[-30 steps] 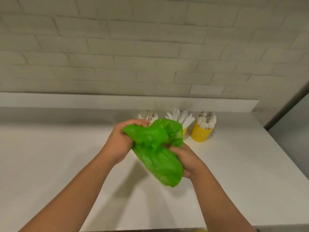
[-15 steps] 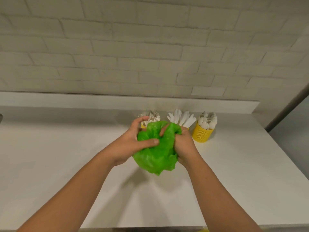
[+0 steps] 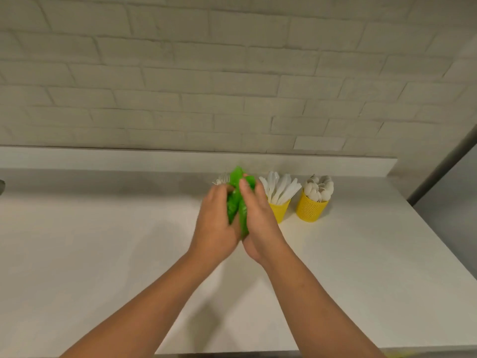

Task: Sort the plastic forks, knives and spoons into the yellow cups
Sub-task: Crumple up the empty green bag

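Your sorting looks done: knives (image 3: 280, 187) and spoons (image 3: 319, 189) stand in yellow cups (image 3: 308, 210) at the back of the counter (image 3: 103, 254), forks (image 3: 222, 180) peek out behind your hands, and no loose cutlery shows. Your left hand (image 3: 215, 224) and right hand (image 3: 261, 223) both grip a crumpled green bag (image 3: 235, 202) between them; only that seems left to put away.

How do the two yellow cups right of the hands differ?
The middle cup holds knives that fan out tall; the right cup holds spoons bunched low. The right hand, gripping a green bag, partly covers the middle cup; the right cup stands in full view. Both are yellow and upright.
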Action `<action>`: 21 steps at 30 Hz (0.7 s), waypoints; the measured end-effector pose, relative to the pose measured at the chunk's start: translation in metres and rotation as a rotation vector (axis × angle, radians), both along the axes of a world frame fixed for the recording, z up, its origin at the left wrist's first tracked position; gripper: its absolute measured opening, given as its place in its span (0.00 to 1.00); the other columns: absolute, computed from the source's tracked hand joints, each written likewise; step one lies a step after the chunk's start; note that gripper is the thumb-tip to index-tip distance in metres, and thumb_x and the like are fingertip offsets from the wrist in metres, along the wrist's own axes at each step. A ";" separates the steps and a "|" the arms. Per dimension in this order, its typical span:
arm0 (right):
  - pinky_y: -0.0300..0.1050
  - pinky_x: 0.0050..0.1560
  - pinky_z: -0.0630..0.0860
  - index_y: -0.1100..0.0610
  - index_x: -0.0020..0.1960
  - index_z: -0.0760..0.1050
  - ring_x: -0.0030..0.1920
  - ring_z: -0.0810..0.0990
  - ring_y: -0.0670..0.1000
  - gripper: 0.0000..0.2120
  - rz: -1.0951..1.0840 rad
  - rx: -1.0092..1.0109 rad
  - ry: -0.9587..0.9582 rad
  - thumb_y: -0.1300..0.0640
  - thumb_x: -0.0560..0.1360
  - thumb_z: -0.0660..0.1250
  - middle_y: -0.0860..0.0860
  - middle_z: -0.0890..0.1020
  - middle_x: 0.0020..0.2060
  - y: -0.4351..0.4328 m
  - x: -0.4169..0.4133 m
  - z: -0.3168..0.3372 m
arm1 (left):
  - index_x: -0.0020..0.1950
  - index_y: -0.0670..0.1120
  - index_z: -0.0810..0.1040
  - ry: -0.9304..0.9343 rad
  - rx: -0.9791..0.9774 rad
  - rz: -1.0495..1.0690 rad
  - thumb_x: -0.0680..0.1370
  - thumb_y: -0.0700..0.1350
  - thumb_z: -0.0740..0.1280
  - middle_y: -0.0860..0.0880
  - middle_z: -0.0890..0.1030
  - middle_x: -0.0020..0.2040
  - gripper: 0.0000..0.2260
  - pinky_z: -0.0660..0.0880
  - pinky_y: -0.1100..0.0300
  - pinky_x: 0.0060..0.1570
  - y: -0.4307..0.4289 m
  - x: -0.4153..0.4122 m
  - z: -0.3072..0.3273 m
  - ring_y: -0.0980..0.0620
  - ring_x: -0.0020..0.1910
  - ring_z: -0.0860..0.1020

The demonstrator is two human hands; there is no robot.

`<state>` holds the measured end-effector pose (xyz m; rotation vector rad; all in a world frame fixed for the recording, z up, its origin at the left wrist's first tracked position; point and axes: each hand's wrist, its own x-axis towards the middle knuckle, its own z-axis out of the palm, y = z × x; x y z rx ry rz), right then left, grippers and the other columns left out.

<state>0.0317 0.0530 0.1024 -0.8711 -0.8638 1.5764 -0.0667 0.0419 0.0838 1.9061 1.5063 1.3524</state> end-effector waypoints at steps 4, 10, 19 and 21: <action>0.59 0.61 0.81 0.55 0.66 0.76 0.57 0.84 0.59 0.24 -0.160 -0.185 0.151 0.40 0.78 0.68 0.60 0.83 0.57 0.014 0.012 0.002 | 0.61 0.49 0.78 0.249 0.075 -0.155 0.78 0.52 0.62 0.55 0.76 0.56 0.15 0.71 0.52 0.57 -0.004 -0.001 -0.007 0.52 0.54 0.72; 0.49 0.39 0.82 0.58 0.47 0.78 0.36 0.82 0.55 0.11 -0.214 -0.350 0.262 0.52 0.82 0.63 0.55 0.80 0.36 0.008 0.024 0.005 | 0.72 0.53 0.75 0.382 0.247 -0.170 0.80 0.57 0.66 0.45 0.63 0.76 0.21 0.63 0.51 0.72 -0.006 -0.004 0.010 0.43 0.75 0.61; 0.51 0.66 0.75 0.57 0.59 0.82 0.60 0.83 0.52 0.18 -0.023 -0.242 0.263 0.48 0.85 0.58 0.55 0.85 0.55 -0.023 0.012 0.000 | 0.51 0.44 0.78 -0.056 0.182 -0.011 0.84 0.42 0.62 0.50 0.76 0.47 0.06 0.71 0.63 0.48 0.008 0.025 0.014 0.54 0.48 0.76; 0.50 0.70 0.73 0.57 0.66 0.79 0.67 0.80 0.52 0.23 -0.059 -0.264 0.274 0.44 0.85 0.53 0.56 0.83 0.63 -0.028 0.008 -0.004 | 0.48 0.44 0.77 -0.197 0.077 0.069 0.85 0.43 0.62 0.49 0.77 0.45 0.08 0.71 0.63 0.45 0.012 0.030 0.013 0.55 0.45 0.76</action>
